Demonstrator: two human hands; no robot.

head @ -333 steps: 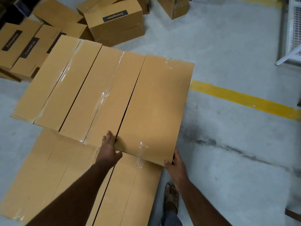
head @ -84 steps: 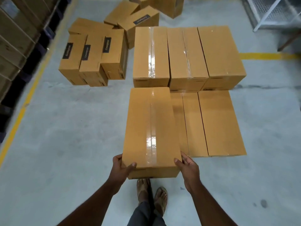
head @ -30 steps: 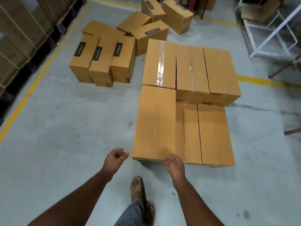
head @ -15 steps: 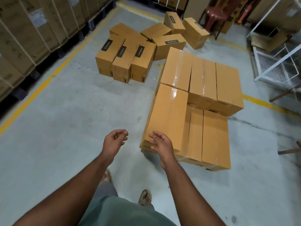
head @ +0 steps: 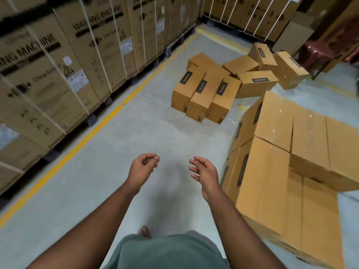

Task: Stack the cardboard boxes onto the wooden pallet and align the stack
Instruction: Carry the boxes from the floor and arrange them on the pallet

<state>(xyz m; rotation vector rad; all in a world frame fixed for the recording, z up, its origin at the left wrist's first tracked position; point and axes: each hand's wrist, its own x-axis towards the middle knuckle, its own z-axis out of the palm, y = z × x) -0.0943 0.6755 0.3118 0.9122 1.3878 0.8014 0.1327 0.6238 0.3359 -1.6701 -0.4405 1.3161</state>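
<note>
Walking w/ left hand & right hand empty, fingers loosely curled; next: grab from loose boxes beyond stack.

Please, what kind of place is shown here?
Probably a warehouse: tall strapped cartons printed "WASHING MACHINE" line the wall, a yellow floor line marks the aisle, and loose cardboard boxes lie on the floor.
</note>
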